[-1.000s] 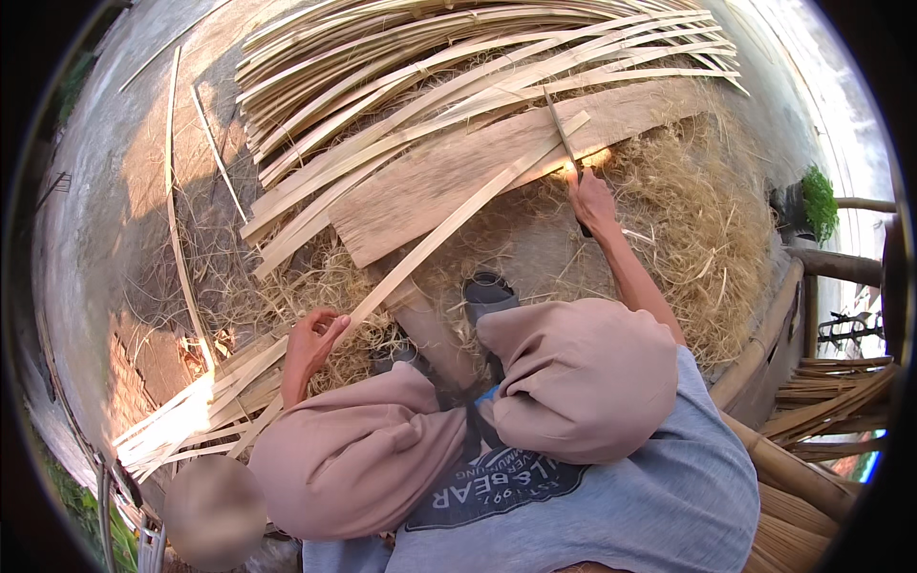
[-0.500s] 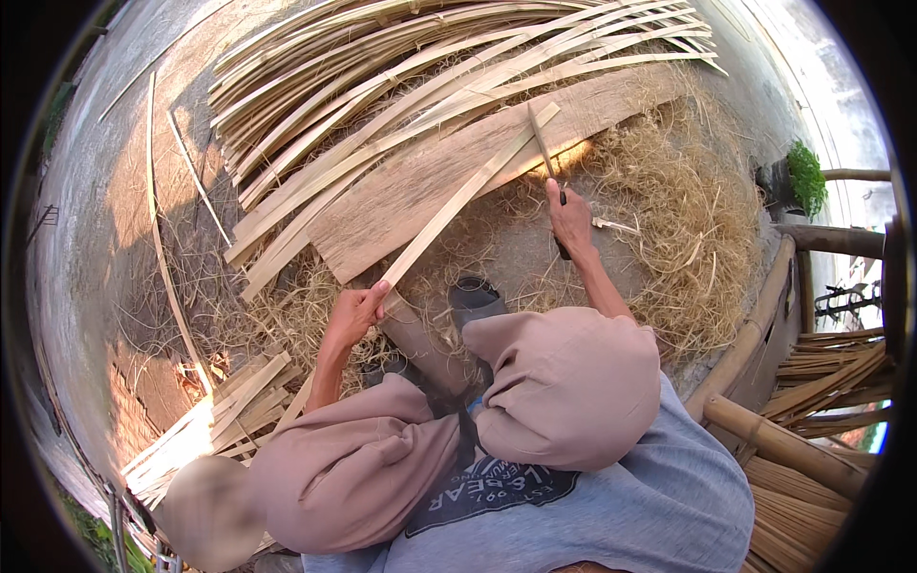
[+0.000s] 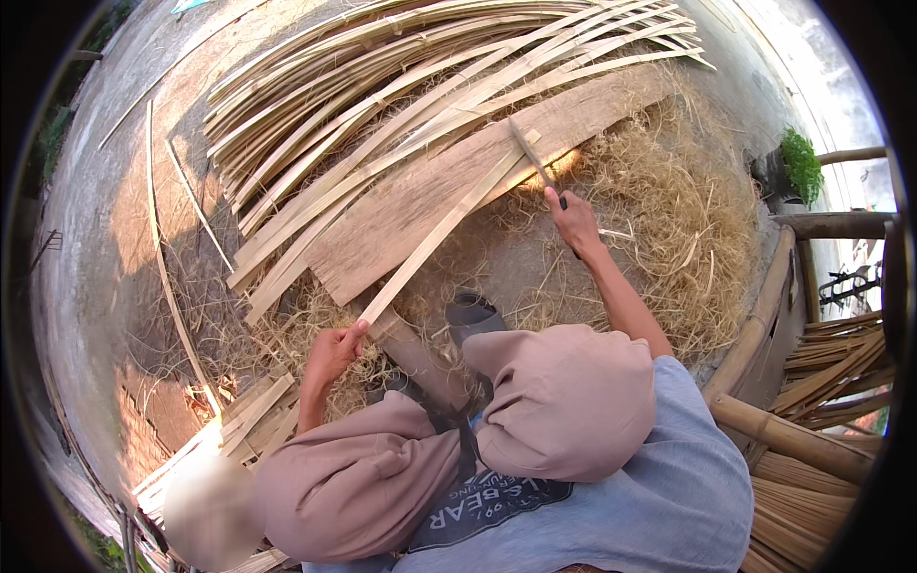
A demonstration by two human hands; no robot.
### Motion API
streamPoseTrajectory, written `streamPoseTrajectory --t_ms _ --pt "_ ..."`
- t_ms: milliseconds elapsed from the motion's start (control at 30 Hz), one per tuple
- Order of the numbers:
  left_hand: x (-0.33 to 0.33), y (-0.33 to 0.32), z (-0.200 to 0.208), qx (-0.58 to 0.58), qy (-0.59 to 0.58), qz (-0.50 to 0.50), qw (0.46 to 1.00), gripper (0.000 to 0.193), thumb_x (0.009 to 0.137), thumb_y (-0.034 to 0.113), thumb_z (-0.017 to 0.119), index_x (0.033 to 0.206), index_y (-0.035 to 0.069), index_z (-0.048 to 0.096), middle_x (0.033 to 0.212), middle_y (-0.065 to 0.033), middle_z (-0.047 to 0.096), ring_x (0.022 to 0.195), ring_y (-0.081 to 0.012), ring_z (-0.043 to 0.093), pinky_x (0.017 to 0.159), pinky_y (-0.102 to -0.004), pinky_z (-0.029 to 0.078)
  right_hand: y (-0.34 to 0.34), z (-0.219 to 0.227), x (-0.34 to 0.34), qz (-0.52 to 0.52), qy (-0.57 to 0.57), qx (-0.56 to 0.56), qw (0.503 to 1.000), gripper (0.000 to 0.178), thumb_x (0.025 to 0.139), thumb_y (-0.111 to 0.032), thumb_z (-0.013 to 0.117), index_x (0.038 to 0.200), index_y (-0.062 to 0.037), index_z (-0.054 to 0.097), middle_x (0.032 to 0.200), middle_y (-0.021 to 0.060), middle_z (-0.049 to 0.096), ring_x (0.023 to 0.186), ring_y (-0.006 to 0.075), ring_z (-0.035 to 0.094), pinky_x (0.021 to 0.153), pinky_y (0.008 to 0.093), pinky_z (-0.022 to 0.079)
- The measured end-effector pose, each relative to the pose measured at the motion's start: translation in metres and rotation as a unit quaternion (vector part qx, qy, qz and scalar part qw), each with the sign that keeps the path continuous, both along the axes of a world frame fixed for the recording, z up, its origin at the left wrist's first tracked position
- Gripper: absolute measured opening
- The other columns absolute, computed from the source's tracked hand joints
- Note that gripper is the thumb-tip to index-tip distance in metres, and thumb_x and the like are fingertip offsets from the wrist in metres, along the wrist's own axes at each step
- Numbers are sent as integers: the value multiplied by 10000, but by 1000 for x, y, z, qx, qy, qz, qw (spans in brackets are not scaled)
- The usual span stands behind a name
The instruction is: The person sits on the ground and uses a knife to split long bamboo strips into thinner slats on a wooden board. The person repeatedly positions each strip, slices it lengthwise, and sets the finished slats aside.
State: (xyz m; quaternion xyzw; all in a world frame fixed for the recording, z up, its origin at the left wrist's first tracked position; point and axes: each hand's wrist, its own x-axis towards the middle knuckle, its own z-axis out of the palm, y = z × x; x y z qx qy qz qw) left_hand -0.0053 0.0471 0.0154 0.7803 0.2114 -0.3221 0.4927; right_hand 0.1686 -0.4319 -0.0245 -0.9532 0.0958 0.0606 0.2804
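In the head view, the left hand (image 3: 334, 353) pinches the near end of a pale strip (image 3: 444, 229) slanting rightward over a wooden board (image 3: 382, 220). The right hand (image 3: 575, 224) grips a knife (image 3: 541, 169), its blade across the strip's far end.

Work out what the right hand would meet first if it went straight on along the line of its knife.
Probably the near edge of the wooden board, before the far end of the bamboo strip; depth is unclear, so the right hand might pass above both.
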Motion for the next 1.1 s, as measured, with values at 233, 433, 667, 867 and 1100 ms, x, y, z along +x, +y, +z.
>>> streamPoseTrajectory --t_ms 233,433,667,867,1100 --pt "-4 -2 5 18 -30 -14 999 659 973 573 659 589 38 647 508 15 499 495 -92 455 499 -288 334 11 0 -11 72 1 -19 997 705 1005 -659 497 779 4 579 672 243 627 703 412 671 690 534 501" --pt "-6 4 -6 18 -10 15 1000 592 979 520 685 640 35 660 505 25 490 471 -73 444 464 -276 311 13 7 0 87 2 -51 995 696 1007 -649 493 822 12 609 704 276 649 761 464 682 699 555 492" --pt "-17 1 -9 19 -87 42 995 368 971 379 744 1107 67 603 623 11 581 555 -57 509 492 -256 354 4 7 16 -25 -28 -20 999 653 1004 -641 505 847 -18 623 725 259 655 742 468 668 693 549 498" --pt "-20 -11 4 42 -72 67 994 337 952 326 767 1172 102 645 637 -27 621 590 -89 550 540 -303 415 -4 -2 1 15 -39 -92 995 657 1014 -635 485 883 -11 642 802 276 690 808 452 695 744 557 510" --pt "-18 -43 3 287 -388 -79 872 421 978 315 720 1392 253 672 740 -120 642 622 -251 578 635 -395 464 34 4 -7 -207 -61 307 927 672 1043 -647 423 829 -26 567 661 130 605 608 260 644 585 417 525"
